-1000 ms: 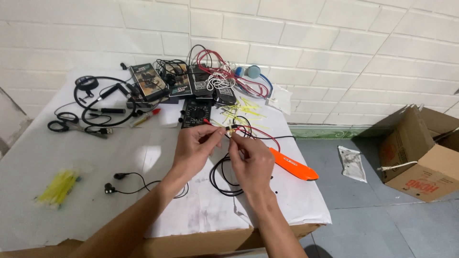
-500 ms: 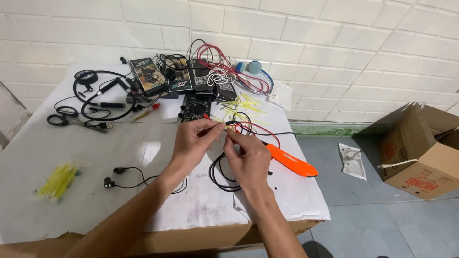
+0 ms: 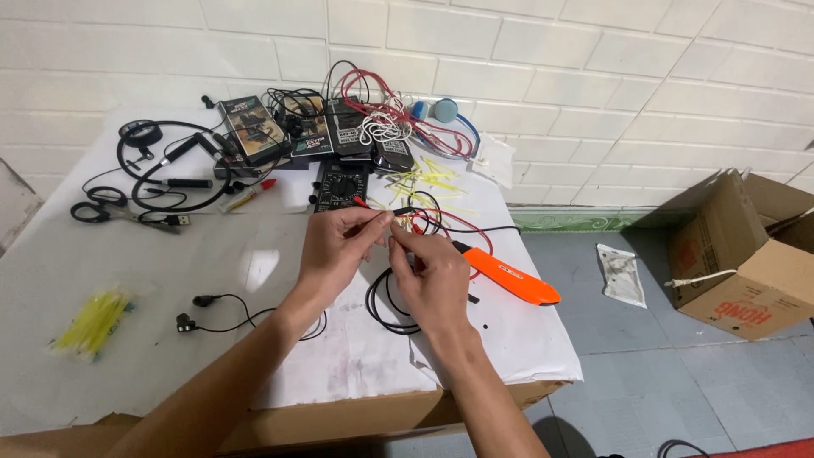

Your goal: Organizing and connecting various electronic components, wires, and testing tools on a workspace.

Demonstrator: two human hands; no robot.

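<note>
While both sets of fingertips pinch together, left hand (image 3: 335, 246) and right hand (image 3: 434, 276) clamp a thin wire (image 3: 392, 225) above the white table (image 3: 170, 339), its short held stretch running roughly left-right; black cable (image 3: 386, 305) loops below, orange tool (image 3: 509, 276) just right.

There is a single view, from a camera on the person's head, looking down and forward over the white paper-covered table (image 3: 170, 280) at arm's length. The white brick wall (image 3: 526, 51) fills the frame's top, grey floor tiles (image 3: 678, 382) the lower right.
</note>
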